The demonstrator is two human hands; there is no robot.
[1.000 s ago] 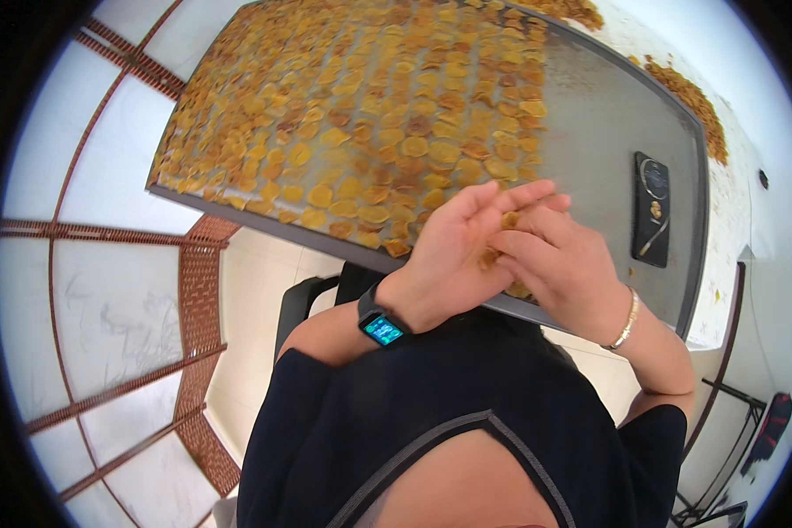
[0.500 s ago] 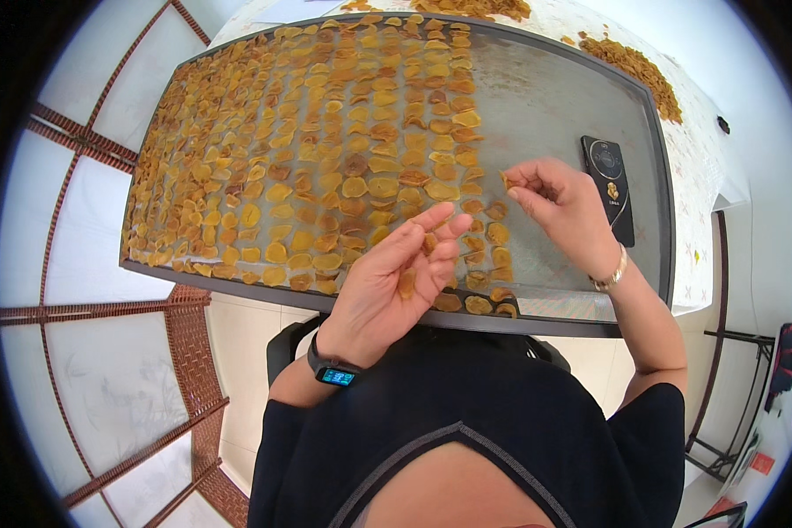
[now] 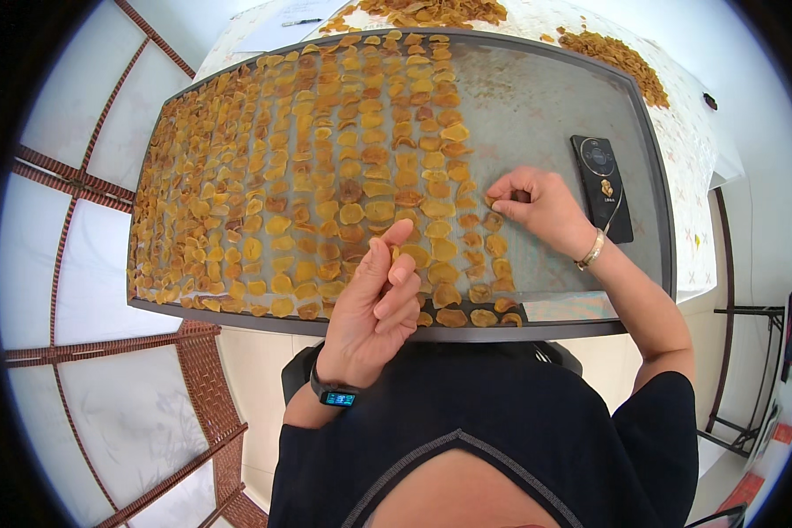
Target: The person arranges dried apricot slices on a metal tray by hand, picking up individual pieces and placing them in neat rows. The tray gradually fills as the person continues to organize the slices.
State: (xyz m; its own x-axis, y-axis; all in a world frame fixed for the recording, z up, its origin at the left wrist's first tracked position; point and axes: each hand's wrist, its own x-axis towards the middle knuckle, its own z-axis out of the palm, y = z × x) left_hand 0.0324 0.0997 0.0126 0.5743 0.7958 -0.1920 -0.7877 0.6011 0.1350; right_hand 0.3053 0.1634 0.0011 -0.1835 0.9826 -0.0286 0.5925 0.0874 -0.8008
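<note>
A large dark-framed tray (image 3: 546,92) holds rows of thin yellow-brown dried slices (image 3: 277,224) over its left and middle. My left hand (image 3: 370,312) is half curled above the slices near the tray's front, its fingers cupped round slices that are mostly hidden. My right hand (image 3: 537,211) pinches a slice (image 3: 490,201) at the right end of the rows, low over the tray. To its right a black flat device (image 3: 600,185) with a round part and a thin cord lies on the tray.
Beyond the tray, on a white patterned table (image 3: 686,211), lie heaps of slices (image 3: 612,62) and paper with a pen (image 3: 301,23). A folding screen (image 3: 97,370) stands at left. A chair (image 3: 297,361) is under the tray's edge. A metal frame (image 3: 748,370) stands at right.
My hands have separated. The right one went up to the rows' right end with a slice and lowered toward the tray; the left drew back and its fingers curled more.
</note>
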